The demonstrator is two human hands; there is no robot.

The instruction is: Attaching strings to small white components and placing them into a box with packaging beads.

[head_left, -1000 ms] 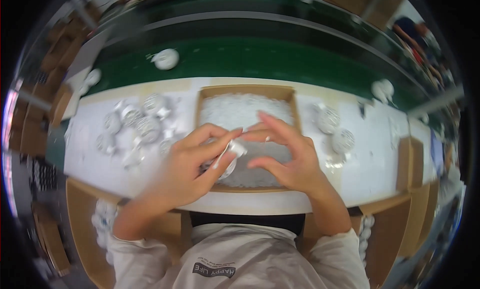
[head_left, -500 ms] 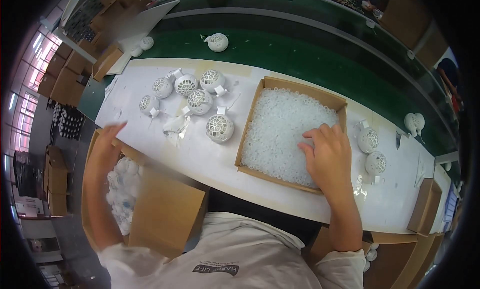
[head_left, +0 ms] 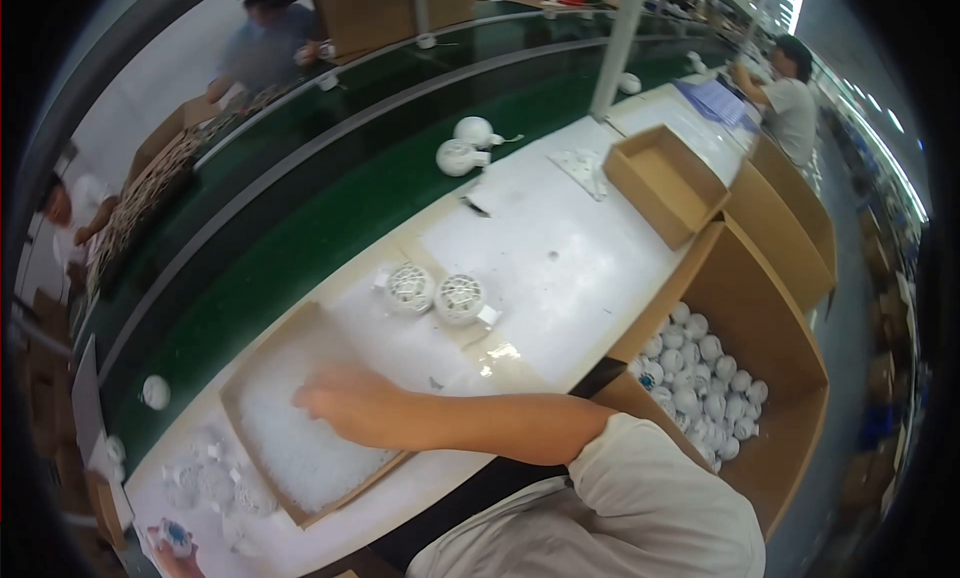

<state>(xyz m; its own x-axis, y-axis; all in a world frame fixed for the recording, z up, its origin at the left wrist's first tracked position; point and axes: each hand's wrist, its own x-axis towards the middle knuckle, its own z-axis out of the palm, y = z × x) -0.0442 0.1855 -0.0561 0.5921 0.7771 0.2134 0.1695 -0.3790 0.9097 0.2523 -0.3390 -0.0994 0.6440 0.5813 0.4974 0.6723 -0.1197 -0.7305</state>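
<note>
My right hand [head_left: 350, 403] reaches over a shallow cardboard tray [head_left: 285, 503] filled with small translucent rings [head_left: 290, 443]. Its fingers point down at the rings and are blurred, so their grip is hard to make out. At the lower left edge, my left hand [head_left: 180, 563] is partly in view, holding a white ball [head_left: 174, 536] with a blue centre. Beside that hand, several white openwork balls [head_left: 215, 485] with small white tabs lie on the white tabletop [head_left: 560, 268]. Two more, an openwork ball [head_left: 410, 288] and its neighbour [head_left: 462, 298], sit beyond the tray.
At right stands a deep carton [head_left: 765, 278] with many white balls [head_left: 700, 378] inside. A shallow cardboard box [head_left: 665, 183] rests on the table's far end. Along the far side runs a green conveyor [head_left: 300, 238] carrying white balls [head_left: 465, 148]. Other people [head_left: 790, 103] work nearby.
The view has swung to the right, bringing the right-hand carton into sight. My left hand, empty before near the left carton, now holds a white ball. My right hand stays over the rings.
</note>
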